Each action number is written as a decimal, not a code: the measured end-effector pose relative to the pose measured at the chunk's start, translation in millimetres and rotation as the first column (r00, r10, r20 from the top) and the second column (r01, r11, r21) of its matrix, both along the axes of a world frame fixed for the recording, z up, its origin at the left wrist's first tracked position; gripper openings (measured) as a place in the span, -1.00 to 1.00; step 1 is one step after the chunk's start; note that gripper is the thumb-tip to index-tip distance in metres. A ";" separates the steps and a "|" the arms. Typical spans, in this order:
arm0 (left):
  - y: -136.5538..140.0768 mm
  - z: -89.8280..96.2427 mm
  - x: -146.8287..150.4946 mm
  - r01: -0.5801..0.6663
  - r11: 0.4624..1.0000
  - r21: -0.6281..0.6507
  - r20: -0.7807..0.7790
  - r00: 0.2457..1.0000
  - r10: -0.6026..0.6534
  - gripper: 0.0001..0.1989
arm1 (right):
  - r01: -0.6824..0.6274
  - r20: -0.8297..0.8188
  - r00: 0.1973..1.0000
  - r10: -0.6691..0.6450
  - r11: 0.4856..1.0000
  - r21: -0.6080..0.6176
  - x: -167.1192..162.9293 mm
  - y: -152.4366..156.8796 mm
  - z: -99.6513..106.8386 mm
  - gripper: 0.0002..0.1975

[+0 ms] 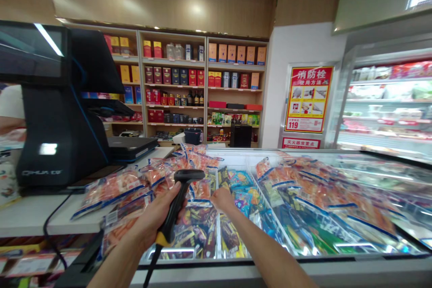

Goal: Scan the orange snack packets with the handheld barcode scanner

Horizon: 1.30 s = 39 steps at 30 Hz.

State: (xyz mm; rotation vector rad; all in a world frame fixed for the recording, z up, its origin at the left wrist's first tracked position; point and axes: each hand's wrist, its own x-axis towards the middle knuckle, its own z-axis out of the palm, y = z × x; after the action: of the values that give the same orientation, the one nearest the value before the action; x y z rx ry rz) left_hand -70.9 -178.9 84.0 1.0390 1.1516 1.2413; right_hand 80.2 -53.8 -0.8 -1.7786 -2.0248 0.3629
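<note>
My left hand (162, 213) is wrapped around the handle of a black and yellow barcode scanner (177, 200), whose head points forward and whose cable hangs down. Beside it, my right hand (222, 200) is closed at the right edge of a clear, blue-edged bag of reddish food (201, 190), seemingly gripping its side; the fingertips are hidden. More such bags (116, 184) lie in a pile to the left, across the counter and the freezer top. Under both hands, the chest freezer's glass (236, 245) shows colourful packets (241, 184) in wire-divided sections.
Another heap of the same bags (310, 182) lies on the freezer's right side. A black checkout terminal (60, 126) stands on the white counter (30, 216) at left, a person's sleeve (11, 103) behind it. Shelves of boxes (173, 76) line the back wall; a lit refrigerated case (388, 103) stands right.
</note>
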 end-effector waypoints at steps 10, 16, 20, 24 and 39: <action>5.2 -4.0 16.7 0.036 0.999 -0.018 0.025 0.999 -0.036 -0.65 | 0.004 -0.002 1.000 -0.004 0.924 0.382 80.8 0.9 14.1 -0.82; 8.6 -6.2 39.9 0.081 0.997 -0.016 -0.011 0.997 -0.082 -0.60 | 0.206 -0.146 0.977 -0.153 0.854 0.478 130.7 10.6 13.3 -0.81; 7.5 -5.0 53.2 0.134 0.990 -0.052 0.024 0.991 -0.133 -0.61 | 0.312 -0.283 0.941 -0.185 0.797 0.517 159.4 18.6 -1.7 -0.79; 8.9 -2.4 64.5 0.213 0.975 -0.062 0.057 0.976 -0.210 -0.64 | 0.389 -0.351 0.910 -0.222 0.754 0.529 177.8 24.0 -13.7 -0.74; 23.9 -0.1 96.0 0.401 0.915 -0.030 0.139 0.909 -0.394 -0.58 | 0.463 -0.403 0.878 -0.260 0.678 0.571 201.3 31.3 -18.0 -0.70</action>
State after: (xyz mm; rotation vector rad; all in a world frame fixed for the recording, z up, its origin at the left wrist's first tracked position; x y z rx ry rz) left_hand 25.1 -155.0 83.9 1.0691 0.8168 0.9294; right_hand 281.5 -22.5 -18.8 -1.4989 -1.2938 -0.1997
